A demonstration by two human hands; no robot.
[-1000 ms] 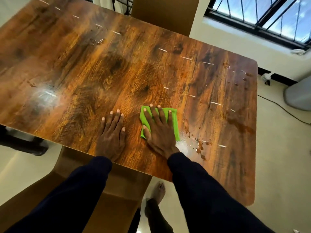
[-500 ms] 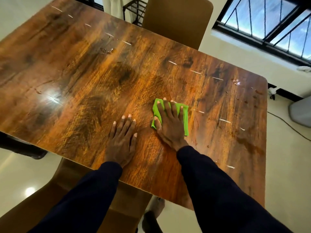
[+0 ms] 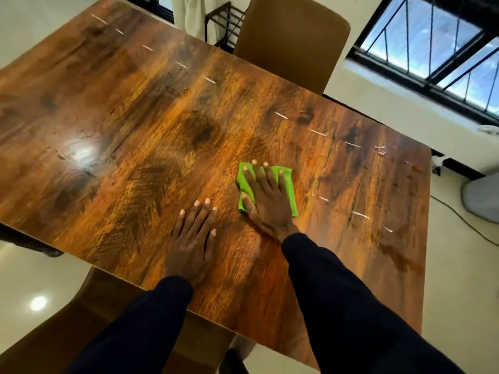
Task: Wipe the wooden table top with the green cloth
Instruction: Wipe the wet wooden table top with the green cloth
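Pressing flat, right hand point(image 3: 266, 205) pins green cloth point(image 3: 286, 184) on wooden table top point(image 3: 135, 147).

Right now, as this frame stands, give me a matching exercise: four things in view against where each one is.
Things:
1 green cloth
2 left hand
3 right hand
4 brown chair

Places:
A beyond the far edge of the wooden table top
B flat on bare wood
C under a palm
D pressing on fabric

Pairs: 1-C, 2-B, 3-D, 4-A
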